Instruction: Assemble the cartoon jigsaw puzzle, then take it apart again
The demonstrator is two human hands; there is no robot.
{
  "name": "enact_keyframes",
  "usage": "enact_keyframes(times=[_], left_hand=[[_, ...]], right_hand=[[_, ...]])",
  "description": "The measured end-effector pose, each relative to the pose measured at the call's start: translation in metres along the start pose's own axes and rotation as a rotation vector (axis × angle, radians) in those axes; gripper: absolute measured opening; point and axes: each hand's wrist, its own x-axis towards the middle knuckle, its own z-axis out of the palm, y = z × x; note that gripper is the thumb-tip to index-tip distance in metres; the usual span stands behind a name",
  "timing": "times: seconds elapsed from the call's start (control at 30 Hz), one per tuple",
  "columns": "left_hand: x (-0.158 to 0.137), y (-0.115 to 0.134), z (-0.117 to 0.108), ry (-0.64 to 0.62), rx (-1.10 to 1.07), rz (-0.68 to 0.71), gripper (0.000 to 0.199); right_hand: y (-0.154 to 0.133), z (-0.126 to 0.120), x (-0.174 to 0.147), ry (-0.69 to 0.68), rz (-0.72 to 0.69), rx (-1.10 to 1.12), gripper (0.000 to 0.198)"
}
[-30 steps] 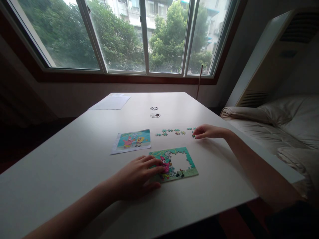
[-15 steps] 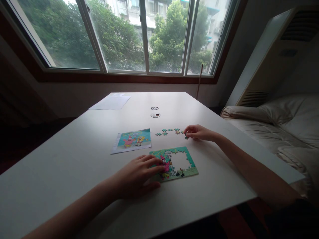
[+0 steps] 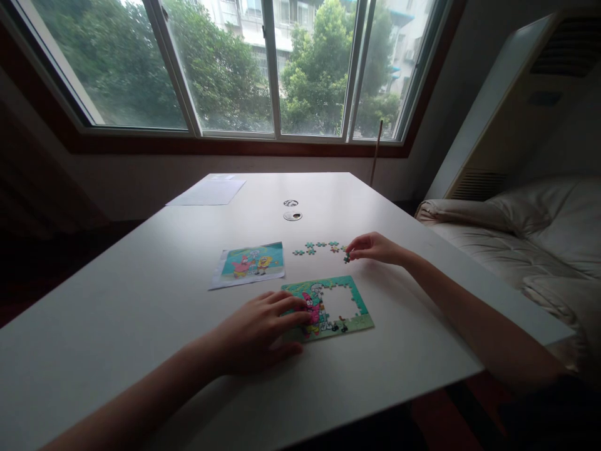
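A jigsaw puzzle (image 3: 361, 322) with a cartoon picture lies on the white table, a gap showing in its middle. My left hand (image 3: 267, 326) rests over the puzzle's left side with its fingers stretched out and apart. Beyond the puzzle, my right hand (image 3: 373, 248) pinches a small puzzle piece (image 3: 347, 257) between thumb and fingertips. Several loose pieces (image 3: 321, 245) are scattered to the left of that hand. Left of them lies a printed reference picture (image 3: 253, 262) on paper, showing the same cartoon figures.
The white table (image 3: 141, 275) reaches toward the window. White paper sheets (image 3: 209, 191) lie at its far left, and two round inserts (image 3: 292, 216) sit near the far middle. A pale leather sofa (image 3: 474, 235) stands along the right.
The puzzle piece in my right hand has shifted slightly to the left and turned. My left hand has stayed in place on the puzzle.
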Motion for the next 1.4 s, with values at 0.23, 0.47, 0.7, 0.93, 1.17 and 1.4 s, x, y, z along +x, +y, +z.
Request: enact_keyframes(times=[0.23, 0.47, 0.7, 0.93, 1.17, 1.4], left_hand=[[0.0, 0.001, -0.001, 0.016, 0.006, 0.003, 0.039], [0.0, 0.0, 0.001, 0.014, 0.008, 0.005, 0.04], [0.0, 0.0, 0.001, 0.016, 0.012, 0.015, 0.039], [-0.001, 0.0, 0.001, 0.013, 0.018, 0.01, 0.039], [-0.001, 0.001, 0.0, 0.008, 0.005, 0.008, 0.039], [0.0, 0.001, 0.0, 0.017, 0.017, 0.012, 0.039]], right_hand=[[-0.02, 0.015, -0.005, -0.035, -0.06, -0.145, 0.031], [-0.048, 0.043, -0.014, -0.253, -0.15, -0.225, 0.029], [-0.054, 0.063, -0.021, -0.401, -0.145, -0.232, 0.029], [-0.054, 0.069, -0.022, -0.426, -0.132, -0.197, 0.028], [-0.054, 0.071, -0.022, -0.432, -0.159, -0.253, 0.025], [-0.058, 0.075, -0.026, -0.377, -0.152, -0.344, 0.024]])
